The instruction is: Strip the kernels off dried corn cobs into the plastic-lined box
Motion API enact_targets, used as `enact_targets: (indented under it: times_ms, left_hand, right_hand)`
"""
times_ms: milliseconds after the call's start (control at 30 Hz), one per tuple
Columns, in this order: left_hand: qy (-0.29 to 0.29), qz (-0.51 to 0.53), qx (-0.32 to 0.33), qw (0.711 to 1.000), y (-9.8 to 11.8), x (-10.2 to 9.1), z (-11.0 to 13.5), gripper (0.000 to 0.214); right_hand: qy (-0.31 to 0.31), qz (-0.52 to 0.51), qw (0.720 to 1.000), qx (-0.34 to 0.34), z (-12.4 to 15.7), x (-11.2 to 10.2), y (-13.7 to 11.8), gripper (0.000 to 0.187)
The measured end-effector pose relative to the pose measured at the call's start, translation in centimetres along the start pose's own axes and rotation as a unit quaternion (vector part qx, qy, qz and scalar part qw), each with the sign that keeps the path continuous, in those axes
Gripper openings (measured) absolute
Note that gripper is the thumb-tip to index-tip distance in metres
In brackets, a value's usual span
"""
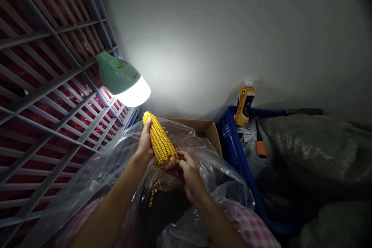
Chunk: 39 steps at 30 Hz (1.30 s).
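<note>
An ear of yellow corn (161, 139) slants across the middle of the view, its lower end partly bare of kernels. My left hand (145, 141) is wrapped round its left side, thumb near the upper tip. At the lower end my right hand (188, 172) is closed, thumb and fingers pinching at the kernels there. Just what sits between those fingertips is too small to make out. Beneath both hands a clear plastic bag (203, 159) spreads open over a cardboard box (214, 133). Several loose kernels (153, 193) lie on the bag below the cob.
A lit green-topped lamp (120, 75) hangs by wire from stacked plastic crates (55, 62) on the left. To the right, a blue basket (242, 162) holds a yellow-labelled bottle (244, 104), an orange-handled tool (261, 149) and a large bulky sack (316, 147). A pale wall rises behind.
</note>
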<state>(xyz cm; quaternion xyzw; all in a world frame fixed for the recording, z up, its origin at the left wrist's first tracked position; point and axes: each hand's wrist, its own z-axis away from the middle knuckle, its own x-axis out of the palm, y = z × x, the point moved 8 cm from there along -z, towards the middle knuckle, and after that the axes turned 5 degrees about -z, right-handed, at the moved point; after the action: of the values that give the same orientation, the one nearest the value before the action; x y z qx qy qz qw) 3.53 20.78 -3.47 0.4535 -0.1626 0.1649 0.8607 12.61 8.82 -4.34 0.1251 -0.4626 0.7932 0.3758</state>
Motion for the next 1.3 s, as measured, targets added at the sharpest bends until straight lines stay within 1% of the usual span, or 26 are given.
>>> enact_targets:
  times_ms: [67,133,233,367,567,700,833,967,1033,1200,1300]
  left_hand:
    - [0.001,0.019,0.007,1.000,0.38,-0.26,-0.18,0.032]
    - [-0.002,0.013,0.020,1.000,0.68,-0.25,-0.20,0.031]
    - [-0.005,-0.008,0.028,1.000,0.64,0.07,-0.08,0.030]
    - [-0.003,-0.018,0.025,1.000,0.28,0.35,0.07,0.030]
    - [-0.006,-0.030,0.021,0.999,0.05,0.40,0.33,0.033]
    - [-0.011,-0.028,0.016,0.999,-0.14,0.49,0.35,0.034]
    - [-0.007,-0.003,0.017,1.000,0.09,0.29,0.25,0.033]
    - [-0.015,0.015,0.023,0.999,0.60,0.24,0.18,0.031]
    - [-0.017,0.019,0.024,0.999,0.72,0.28,0.16,0.031]
    - [-0.022,0.018,0.024,0.999,0.58,0.53,0.24,0.030]
    - [-0.021,0.016,0.023,0.999,0.40,0.67,0.43,0.029]
  right_hand:
    - [-0.029,-0.036,0.999,0.010,-0.13,0.36,0.16,0.032]
    - [-0.044,-0.059,0.997,0.024,-0.28,0.47,0.42,0.030]
    - [-0.032,-0.043,0.998,0.017,-0.45,0.13,0.45,0.025]
    - [-0.015,-0.021,1.000,0.015,-0.39,-0.16,0.47,0.025]
    - [-0.017,-0.026,0.999,0.022,-0.46,-0.19,0.71,0.024]
    - [-0.005,-0.043,0.998,0.037,-0.40,-0.24,1.03,0.026]
    - [-0.002,-0.043,0.999,0.014,-0.11,-0.10,0.50,0.030]
    - [-0.024,-0.099,0.994,0.032,0.00,0.35,0.37,0.031]
    - [-0.024,-0.122,0.991,0.040,-0.04,0.34,0.39,0.031]
    - [-0.005,-0.105,0.994,0.033,-0.28,-0.14,0.65,0.028]
    - [-0.009,-0.098,0.995,0.026,-0.46,-0.19,0.81,0.026]
